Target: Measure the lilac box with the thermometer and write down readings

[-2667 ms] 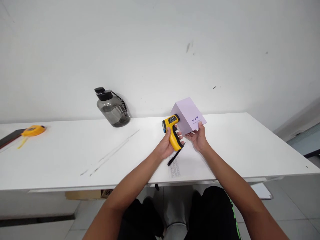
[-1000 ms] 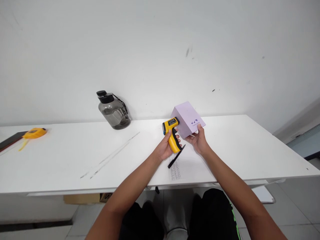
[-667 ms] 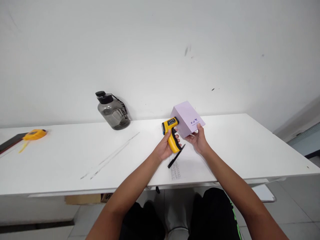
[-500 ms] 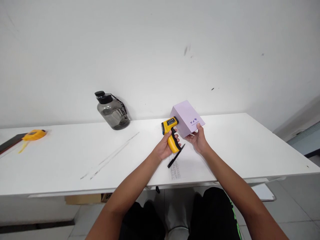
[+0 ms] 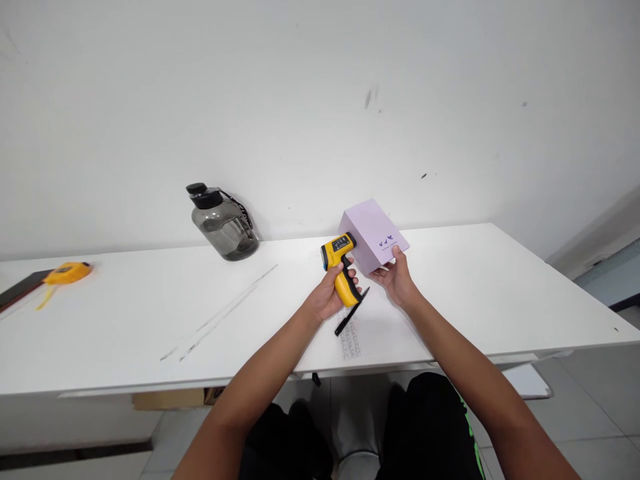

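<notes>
My left hand (image 5: 327, 293) is wrapped round the grip of a yellow and black infrared thermometer (image 5: 345, 283). Its small dark display faces up, and its head is close to the left side of a light purple box (image 5: 373, 230). With the thumb on top and fingers beneath, my right hand (image 5: 397, 279) grips the box by its near lower corner, holding it tilted. Small dark purple figures are printed on the box. Just below the thermometer, a black pen (image 5: 351, 312) lies on a sheet of paper (image 5: 377, 337) with rows of writing.
A grey see-through water jug (image 5: 225, 230) with a black lid stands against the wall. At the far left of the white table (image 5: 125, 307) lie a yellow tape measure (image 5: 69, 272) and a dark flat object (image 5: 23, 288). Dark streaks mark the tabletop.
Both hands keep their holds on the thermometer and the box, almost unmoved. The whole view has shifted very slightly.
</notes>
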The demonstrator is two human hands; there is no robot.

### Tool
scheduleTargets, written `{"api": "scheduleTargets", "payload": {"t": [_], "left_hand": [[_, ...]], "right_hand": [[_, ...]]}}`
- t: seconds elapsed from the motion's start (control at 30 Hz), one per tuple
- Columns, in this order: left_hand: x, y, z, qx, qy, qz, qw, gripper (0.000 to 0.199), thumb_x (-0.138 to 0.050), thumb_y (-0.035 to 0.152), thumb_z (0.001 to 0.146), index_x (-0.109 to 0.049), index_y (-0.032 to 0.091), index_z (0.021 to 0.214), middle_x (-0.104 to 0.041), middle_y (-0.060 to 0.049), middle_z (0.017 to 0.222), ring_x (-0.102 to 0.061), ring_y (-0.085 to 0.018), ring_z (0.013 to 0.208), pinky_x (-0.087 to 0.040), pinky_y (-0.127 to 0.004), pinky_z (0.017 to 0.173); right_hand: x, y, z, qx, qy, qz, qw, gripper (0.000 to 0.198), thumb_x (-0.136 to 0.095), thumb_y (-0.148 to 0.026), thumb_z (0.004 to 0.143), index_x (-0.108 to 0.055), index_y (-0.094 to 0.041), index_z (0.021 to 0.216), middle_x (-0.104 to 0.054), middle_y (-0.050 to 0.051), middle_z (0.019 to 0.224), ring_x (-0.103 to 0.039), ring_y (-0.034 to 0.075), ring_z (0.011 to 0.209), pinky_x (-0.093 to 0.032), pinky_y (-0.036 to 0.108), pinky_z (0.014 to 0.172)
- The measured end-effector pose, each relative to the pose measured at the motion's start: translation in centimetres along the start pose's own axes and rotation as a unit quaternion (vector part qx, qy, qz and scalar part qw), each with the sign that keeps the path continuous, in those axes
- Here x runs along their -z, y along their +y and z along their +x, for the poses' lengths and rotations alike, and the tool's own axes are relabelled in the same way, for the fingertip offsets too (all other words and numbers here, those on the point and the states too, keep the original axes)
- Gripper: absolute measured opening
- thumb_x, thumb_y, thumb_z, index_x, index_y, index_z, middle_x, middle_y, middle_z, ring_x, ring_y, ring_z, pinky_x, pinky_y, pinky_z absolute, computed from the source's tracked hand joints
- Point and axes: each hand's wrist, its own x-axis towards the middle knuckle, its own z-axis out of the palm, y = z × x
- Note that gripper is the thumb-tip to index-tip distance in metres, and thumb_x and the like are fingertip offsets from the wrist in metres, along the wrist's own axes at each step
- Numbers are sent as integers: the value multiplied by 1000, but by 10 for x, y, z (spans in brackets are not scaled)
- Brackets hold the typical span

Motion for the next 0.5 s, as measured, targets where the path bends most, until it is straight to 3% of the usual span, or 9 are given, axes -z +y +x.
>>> {"api": "scheduleTargets", "payload": {"t": [0.37, 0.5], "left_hand": [[3, 2, 0, 5, 0, -2, 1000, 29, -71, 28, 80, -61, 21, 106, -59, 3, 77, -60, -12, 69, -53, -32, 72], [4, 5, 2, -4, 1, 15, 1000, 37, -74, 31, 75, -61, 20, 108, -59, 3, 75, -60, -13, 68, -53, -33, 72]], "right_hand": [[-1, 2, 3, 1, 3, 6, 1000, 66, -66, -74, 68, -54, -29, 114, -64, 3, 102, -66, 21, 89, -59, 41, 80], [-2, 1, 1, 15, 9, 31, 999, 66, -67, -74, 66, -54, -31, 115, -64, 2, 104, -65, 21, 90, -58, 42, 80]]}}
